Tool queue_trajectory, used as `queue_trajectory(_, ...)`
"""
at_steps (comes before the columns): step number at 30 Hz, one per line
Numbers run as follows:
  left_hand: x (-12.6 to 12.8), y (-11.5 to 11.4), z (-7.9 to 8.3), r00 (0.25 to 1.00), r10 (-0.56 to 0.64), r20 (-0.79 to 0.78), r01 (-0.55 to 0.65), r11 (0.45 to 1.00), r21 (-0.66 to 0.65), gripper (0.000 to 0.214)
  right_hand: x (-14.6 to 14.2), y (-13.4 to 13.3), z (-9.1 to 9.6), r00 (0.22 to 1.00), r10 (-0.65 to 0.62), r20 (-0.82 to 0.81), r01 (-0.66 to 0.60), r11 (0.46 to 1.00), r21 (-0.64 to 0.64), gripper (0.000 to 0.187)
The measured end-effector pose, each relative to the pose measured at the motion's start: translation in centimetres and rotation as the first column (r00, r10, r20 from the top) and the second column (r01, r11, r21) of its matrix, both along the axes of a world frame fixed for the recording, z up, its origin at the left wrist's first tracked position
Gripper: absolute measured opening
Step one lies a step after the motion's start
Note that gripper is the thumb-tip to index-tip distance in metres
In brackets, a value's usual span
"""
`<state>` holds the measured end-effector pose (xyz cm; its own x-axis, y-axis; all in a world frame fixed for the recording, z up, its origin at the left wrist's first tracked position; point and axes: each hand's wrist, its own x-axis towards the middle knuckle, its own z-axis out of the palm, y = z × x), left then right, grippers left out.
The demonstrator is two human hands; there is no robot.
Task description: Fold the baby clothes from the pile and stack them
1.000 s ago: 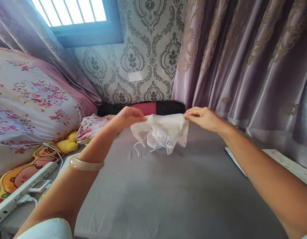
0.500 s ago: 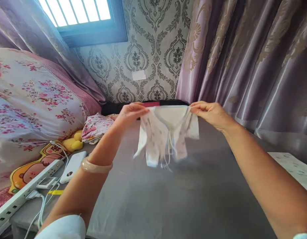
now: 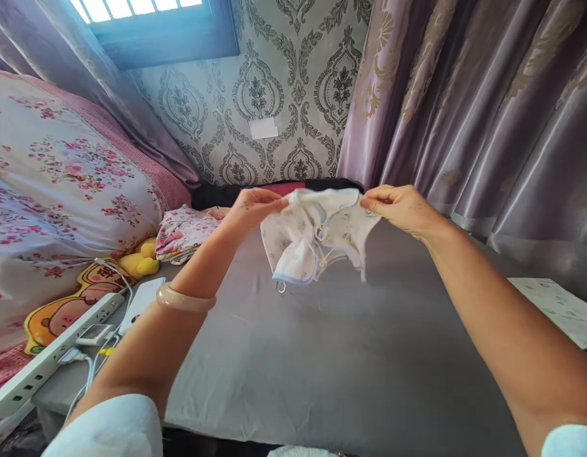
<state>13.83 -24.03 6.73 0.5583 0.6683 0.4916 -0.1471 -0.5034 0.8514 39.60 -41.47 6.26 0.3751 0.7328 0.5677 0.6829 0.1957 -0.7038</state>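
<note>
A small white baby shirt (image 3: 293, 254) with blue edging, thin ties and a faint print hangs in the air over the grey-covered surface (image 3: 350, 368). My left hand (image 3: 257, 208) pinches its upper left corner between thumb and fingers. At the upper right corner, my right hand (image 3: 400, 206) pinches it the same way. The top edge is stretched between both hands. Below, the cloth is bunched and lifted, with its lower hem curling toward me. A pale bangle (image 3: 186, 299) sits on my left forearm.
Folded floral cloth (image 3: 186, 231) and a yellow plush toy (image 3: 139, 259) lie on the left. Nearer are a power strip (image 3: 50, 355) with cables and a white power bank (image 3: 143, 298). A printed pale sheet (image 3: 557, 311) lies right; a patterned wall (image 3: 297, 95) rises behind.
The shirt's lower part has swung up and crumpled, where it hung straight down before. Both hands keep their hold in nearly the same place. The view has tilted slightly downward.
</note>
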Motion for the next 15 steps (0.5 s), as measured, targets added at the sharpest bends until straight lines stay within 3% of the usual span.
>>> queue_trajectory(3, 0.3, 0.4, -0.5, 0.999, -0.040, -0.010, 0.039, 0.997, -0.064, 0.031, 0.3, 0.4, -0.2, 0.996, -0.073, 0.051, 0.072, 0.997, 0.010, 0.036)
queue_trajectory(7, 1.2, 1.0, -1.4, 1.000, 0.023, 0.009, -0.023, 0.997, -0.079, 0.023, 0.3, 1.1, -0.6, 0.972, -0.200, 0.123, 0.202, 0.979, -0.002, 0.037)
queue_trajectory(11, 2.6, 1.2, -2.4, 0.977, 0.211, -0.025, -0.209, 0.976, 0.063, 0.011, -0.5, 2.0, -1.3, 0.892, -0.341, 0.296, 0.352, 0.936, 0.017, 0.035)
queue_trajectory(15, 3.5, 0.8, -3.4, 0.905, 0.425, -0.006, -0.403, 0.864, 0.302, 0.011, -2.0, 2.8, -2.4, 0.777, -0.467, 0.423, 0.472, 0.876, 0.099, 0.033)
